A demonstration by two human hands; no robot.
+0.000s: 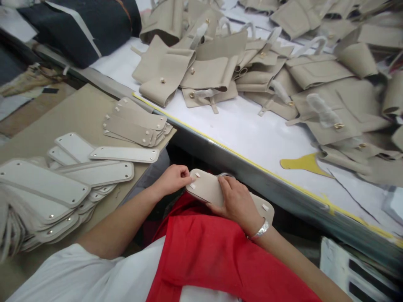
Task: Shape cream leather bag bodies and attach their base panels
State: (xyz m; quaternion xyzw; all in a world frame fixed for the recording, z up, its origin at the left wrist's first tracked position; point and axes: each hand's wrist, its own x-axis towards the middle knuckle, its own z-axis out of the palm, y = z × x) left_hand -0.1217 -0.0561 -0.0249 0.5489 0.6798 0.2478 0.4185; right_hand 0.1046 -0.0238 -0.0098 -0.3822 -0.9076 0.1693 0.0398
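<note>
A beige oblong base panel (206, 187) with small white tabs lies across my lap over a red cloth (214, 251). My left hand (173, 179) pinches its left end at a tab. My right hand (236, 203), with a silver bracelet at the wrist, presses down on the middle of the panel and hides part of it.
A stack of white and beige base panels (63, 188) lies on a tan board (78, 113) to my left, with a smaller beige stack (135, 123) farther back. The white table (252, 130) ahead holds several beige bag pieces (208, 71) and a yellow scrap (302, 162). A dark fabric roll (85, 25) sits far left.
</note>
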